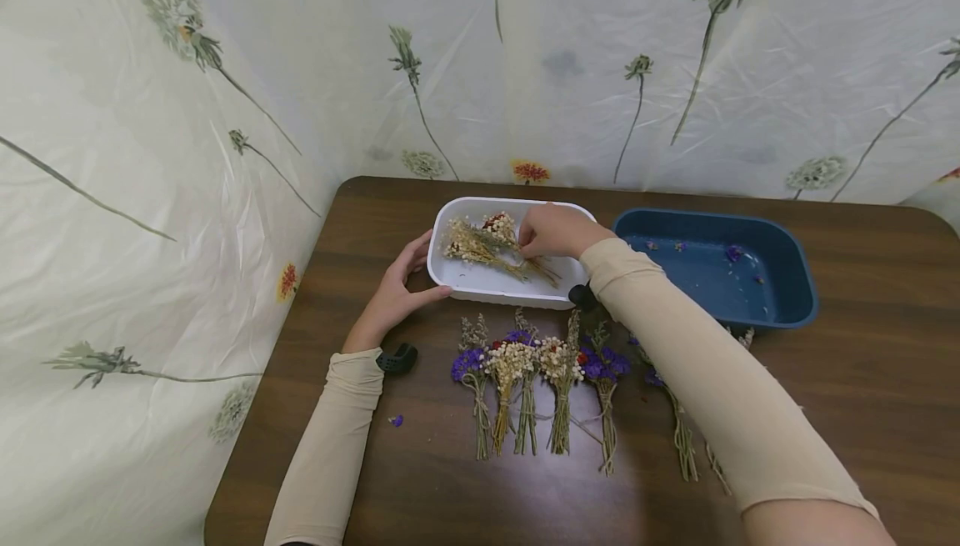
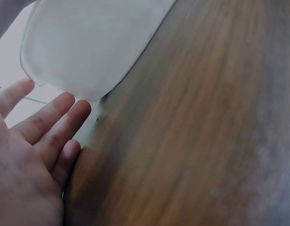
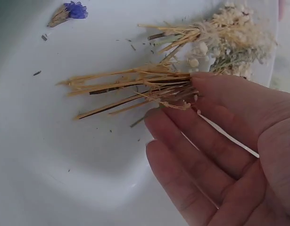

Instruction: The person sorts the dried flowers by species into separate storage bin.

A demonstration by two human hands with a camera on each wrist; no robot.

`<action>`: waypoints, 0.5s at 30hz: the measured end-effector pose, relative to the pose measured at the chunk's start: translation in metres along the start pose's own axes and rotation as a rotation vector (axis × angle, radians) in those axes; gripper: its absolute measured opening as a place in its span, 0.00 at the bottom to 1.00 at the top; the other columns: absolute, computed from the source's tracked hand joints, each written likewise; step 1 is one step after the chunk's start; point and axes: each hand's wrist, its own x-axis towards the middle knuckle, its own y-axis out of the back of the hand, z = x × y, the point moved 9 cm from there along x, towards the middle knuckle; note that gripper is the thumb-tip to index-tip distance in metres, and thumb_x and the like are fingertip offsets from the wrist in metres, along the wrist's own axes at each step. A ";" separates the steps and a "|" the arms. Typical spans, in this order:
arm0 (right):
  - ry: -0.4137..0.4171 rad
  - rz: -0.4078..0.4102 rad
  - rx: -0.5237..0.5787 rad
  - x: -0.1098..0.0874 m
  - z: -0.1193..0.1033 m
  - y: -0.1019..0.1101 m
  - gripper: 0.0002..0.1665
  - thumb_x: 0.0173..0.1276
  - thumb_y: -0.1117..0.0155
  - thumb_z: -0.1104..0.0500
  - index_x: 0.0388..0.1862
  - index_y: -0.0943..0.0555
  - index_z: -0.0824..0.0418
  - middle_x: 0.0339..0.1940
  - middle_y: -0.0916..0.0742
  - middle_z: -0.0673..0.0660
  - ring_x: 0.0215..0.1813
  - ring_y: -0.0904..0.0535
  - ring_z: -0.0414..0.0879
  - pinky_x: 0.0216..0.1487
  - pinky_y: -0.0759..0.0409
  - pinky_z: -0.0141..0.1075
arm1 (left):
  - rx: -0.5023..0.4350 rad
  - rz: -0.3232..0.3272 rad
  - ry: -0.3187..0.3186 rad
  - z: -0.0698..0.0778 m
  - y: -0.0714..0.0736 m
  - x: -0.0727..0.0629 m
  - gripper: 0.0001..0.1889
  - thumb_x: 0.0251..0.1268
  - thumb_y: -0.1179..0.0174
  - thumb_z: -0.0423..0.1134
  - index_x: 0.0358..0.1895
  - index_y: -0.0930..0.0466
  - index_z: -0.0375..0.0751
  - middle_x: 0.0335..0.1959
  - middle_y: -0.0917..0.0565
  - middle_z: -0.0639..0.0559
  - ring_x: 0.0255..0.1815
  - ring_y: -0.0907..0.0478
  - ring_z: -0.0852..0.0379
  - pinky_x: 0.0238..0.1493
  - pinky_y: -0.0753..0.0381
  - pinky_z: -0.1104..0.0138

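A white plastic tub [image 1: 491, 294] stands at the back of the table, holding small bunches of dried flowers [image 1: 474, 246]. My right hand [image 1: 561, 231] reaches into it and pinches the stems of one dried flower bunch [image 3: 130, 85] between thumb and forefinger; the other fingers lie loosely bent. Beside that bunch in the right wrist view lies another pale-flowered bunch [image 3: 239, 28]. My left hand [image 1: 401, 286] rests against the tub's left end, its fingers spread and fairly straight. In the left wrist view the fingertips [image 2: 82, 109] meet the tub's outer wall [image 2: 88, 47].
Several tied bouquets [image 1: 510, 363] with purple and cream flowers lie in a row in front of the tub. More stems [image 1: 684, 446] lie partly under my right forearm. A blue tub [image 1: 798, 296] with loose purple petals stands to the right. A patterned curtain [image 1: 480, 71] hangs behind.
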 end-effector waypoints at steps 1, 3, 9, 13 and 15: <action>0.001 -0.004 -0.006 0.000 0.000 0.000 0.09 0.71 0.33 0.58 0.41 0.08 0.57 0.40 0.07 0.55 0.36 0.17 0.45 0.46 0.17 0.44 | 0.001 0.000 0.005 0.000 0.000 0.000 0.50 0.60 0.24 0.35 0.82 0.43 0.63 0.76 0.28 0.47 0.77 0.32 0.48 0.78 0.36 0.48; 0.000 -0.010 -0.017 -0.001 0.000 0.000 0.09 0.71 0.33 0.58 0.41 0.08 0.57 0.39 0.07 0.55 0.34 0.19 0.45 0.44 0.18 0.42 | 0.002 -0.003 0.014 0.000 0.000 0.000 0.50 0.60 0.25 0.34 0.83 0.44 0.61 0.77 0.29 0.46 0.77 0.33 0.46 0.79 0.37 0.47; 0.002 -0.022 -0.030 -0.004 -0.003 0.000 0.10 0.71 0.34 0.59 0.41 0.08 0.59 0.38 0.08 0.55 0.33 0.22 0.44 0.42 0.20 0.41 | 0.000 -0.021 0.036 0.016 -0.001 -0.003 0.50 0.61 0.26 0.33 0.83 0.45 0.49 0.77 0.30 0.40 0.78 0.34 0.42 0.79 0.38 0.46; 0.005 -0.025 -0.041 -0.004 -0.003 -0.001 0.10 0.72 0.35 0.59 0.42 0.08 0.60 0.38 0.08 0.55 0.34 0.22 0.45 0.43 0.20 0.41 | 0.003 -0.030 0.046 0.033 -0.001 -0.008 0.49 0.61 0.26 0.33 0.83 0.44 0.45 0.77 0.30 0.38 0.77 0.33 0.42 0.78 0.36 0.46; 0.002 -0.025 -0.045 -0.004 -0.002 -0.001 0.10 0.72 0.34 0.58 0.43 0.08 0.60 0.39 0.08 0.55 0.35 0.21 0.45 0.44 0.19 0.42 | 0.001 -0.030 0.048 0.035 -0.001 -0.008 0.48 0.61 0.26 0.32 0.83 0.44 0.44 0.76 0.30 0.37 0.77 0.33 0.42 0.78 0.36 0.45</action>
